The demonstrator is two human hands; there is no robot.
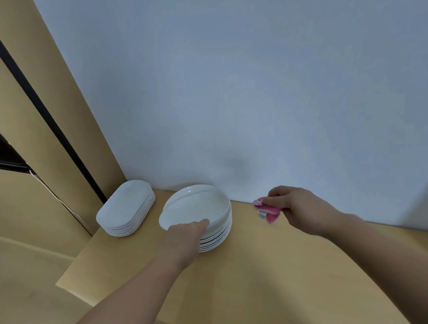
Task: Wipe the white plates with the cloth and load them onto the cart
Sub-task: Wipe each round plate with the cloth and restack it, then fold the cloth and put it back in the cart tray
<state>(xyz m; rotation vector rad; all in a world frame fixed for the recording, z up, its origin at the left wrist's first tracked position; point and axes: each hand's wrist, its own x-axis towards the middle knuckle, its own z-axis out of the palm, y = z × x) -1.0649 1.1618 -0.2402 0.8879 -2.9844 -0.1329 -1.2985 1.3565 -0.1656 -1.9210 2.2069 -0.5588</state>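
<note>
Gripping the near rim of the top round plate [195, 207], your left hand [186, 234] is tipping it on the stack [215, 239] on the wooden counter [272, 274]; your right hand [290, 204] is pinching the pink cloth [268, 210] nearby, so be lifting squarely, thumb pressing firmly

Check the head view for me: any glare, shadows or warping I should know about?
Head view: dim, even light, slightly soft throughout; small glint on the far rim of the top plate; faint blurry shadow on the wall behind it; wide-angle lens bows the counter edge.
</note>
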